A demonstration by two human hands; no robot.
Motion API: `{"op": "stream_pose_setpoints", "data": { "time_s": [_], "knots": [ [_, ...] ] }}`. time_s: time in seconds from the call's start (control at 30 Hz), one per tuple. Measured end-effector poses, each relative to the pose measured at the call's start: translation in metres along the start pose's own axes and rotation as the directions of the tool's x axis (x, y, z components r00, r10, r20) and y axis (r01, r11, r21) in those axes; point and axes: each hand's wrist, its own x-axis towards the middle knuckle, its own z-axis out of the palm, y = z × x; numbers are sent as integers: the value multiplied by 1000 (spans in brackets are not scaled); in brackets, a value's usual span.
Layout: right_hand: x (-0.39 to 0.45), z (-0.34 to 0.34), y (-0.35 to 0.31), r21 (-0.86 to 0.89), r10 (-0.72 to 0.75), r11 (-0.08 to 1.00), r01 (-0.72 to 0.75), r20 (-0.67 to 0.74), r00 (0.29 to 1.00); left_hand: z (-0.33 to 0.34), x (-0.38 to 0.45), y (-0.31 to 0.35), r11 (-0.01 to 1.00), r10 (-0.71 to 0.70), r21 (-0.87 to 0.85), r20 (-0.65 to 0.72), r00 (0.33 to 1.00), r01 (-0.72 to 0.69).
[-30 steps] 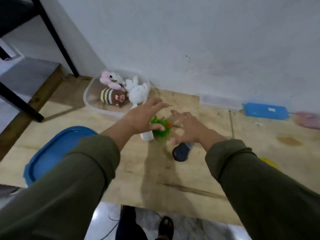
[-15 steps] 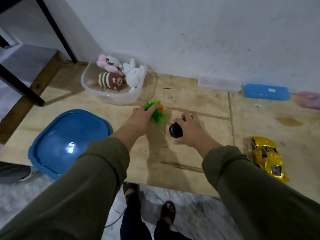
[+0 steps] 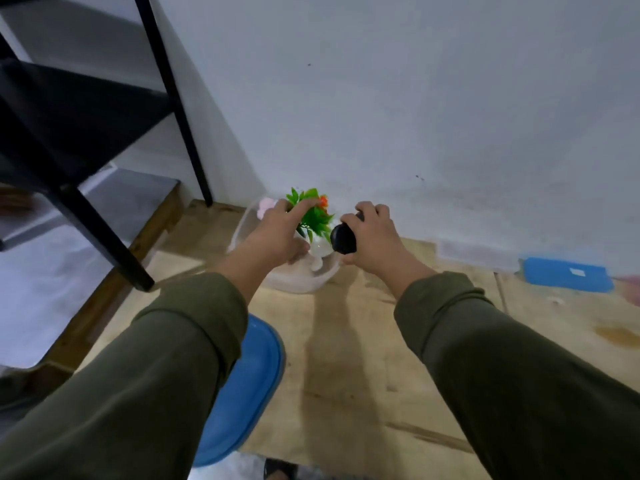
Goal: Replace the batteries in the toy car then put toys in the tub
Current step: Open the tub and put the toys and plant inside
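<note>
At frame centre, both hands have carried their loads up over the clear tub [image 3: 242, 233]: left hand [image 3: 277, 233] gripping a plastic plant [image 3: 311, 213], right hand [image 3: 372, 237] a black toy [image 3: 343, 239], ready to drop in.

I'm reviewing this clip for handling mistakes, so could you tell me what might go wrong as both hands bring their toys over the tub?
The left hand grips the toy plant partly by its leaves, so the plant could slip or tip on release.

Both hands crowd the clear tub at once; the right hand, holding the black object, may bump the left.

The tub already holds plush toys, so new items could land on its rim and roll out.
</note>
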Motion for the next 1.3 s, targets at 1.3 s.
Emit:
{"op": "stream_pose_setpoints", "data": {
  "time_s": [1.3],
  "knots": [
    [-129, 145, -131, 84, -143, 989, 118, 414, 899, 87, -249, -135, 549, -834, -11, 68, 548, 836]
  ]
}}
